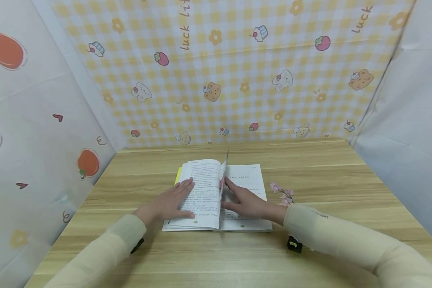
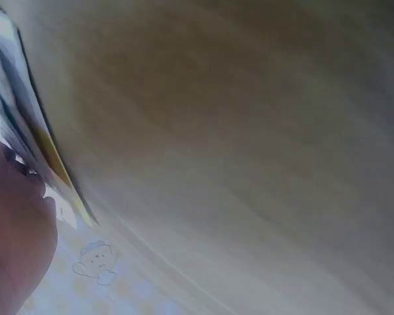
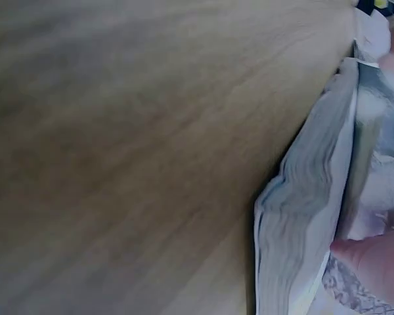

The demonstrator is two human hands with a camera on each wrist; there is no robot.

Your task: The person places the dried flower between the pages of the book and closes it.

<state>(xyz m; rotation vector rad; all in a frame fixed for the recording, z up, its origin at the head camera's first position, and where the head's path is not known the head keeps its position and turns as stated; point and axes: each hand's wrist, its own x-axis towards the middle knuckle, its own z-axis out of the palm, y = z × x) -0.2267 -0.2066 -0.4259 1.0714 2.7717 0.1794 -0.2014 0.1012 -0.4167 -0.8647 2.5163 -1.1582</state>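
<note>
An open book (image 1: 203, 192) lies on the wooden table, with printed text on both sides and a yellow edge (image 1: 178, 175) showing at its left. My left hand (image 1: 169, 202) rests on the left-hand pages with its fingers spread. Near the spine a page (image 1: 222, 176) stands almost upright, seen edge-on in the head view. My right hand (image 1: 246, 202) reaches over the right-hand page, its straight fingers touching the standing page's right side. In the right wrist view, the thumb (image 3: 371, 259) lies close to the book's thick page block (image 3: 295, 210), beside a page with a picture.
A sprig of pink flowers (image 1: 286, 194) lies right of the book, partly behind the right sleeve. The wooden table (image 1: 216, 260) runs back to a yellow checked cloth (image 1: 237, 72). White cloth walls (image 1: 29, 160) stand at both sides.
</note>
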